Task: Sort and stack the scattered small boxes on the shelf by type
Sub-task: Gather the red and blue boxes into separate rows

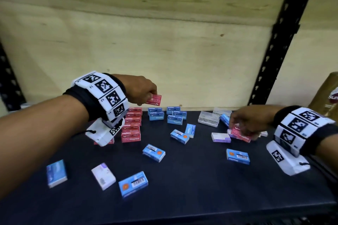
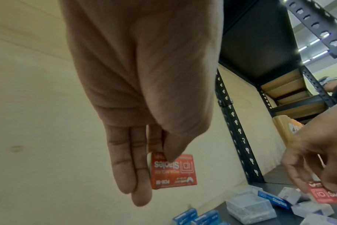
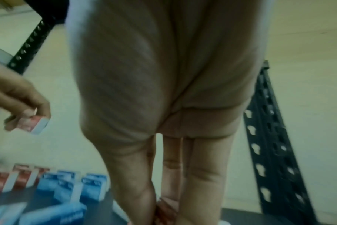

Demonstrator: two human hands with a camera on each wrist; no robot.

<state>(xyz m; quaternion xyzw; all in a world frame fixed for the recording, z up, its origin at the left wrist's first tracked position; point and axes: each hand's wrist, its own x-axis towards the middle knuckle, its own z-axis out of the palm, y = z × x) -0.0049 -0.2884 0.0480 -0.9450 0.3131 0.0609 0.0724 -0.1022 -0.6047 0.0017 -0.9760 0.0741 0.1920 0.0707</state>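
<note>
Shelf (image 1: 201,179): red stack (image 1: 131,126) and blue stacks (image 1: 165,115) are built at the back, but approx. a dozen boxes lie scattered – you're partway. Your left hand (image 1: 140,88) pinches a red box (image 1: 154,100) above the red stack; right hand (image 1: 247,121) grips another red box (image 1: 239,134) low on the shelf's right side.

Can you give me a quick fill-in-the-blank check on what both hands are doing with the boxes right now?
1. The left hand pinches a ____ staples box in the air.
2. That box hangs above the ____ stack.
3. The right hand grips a red box low over the ____.

Missing words: red; red; shelf
</note>
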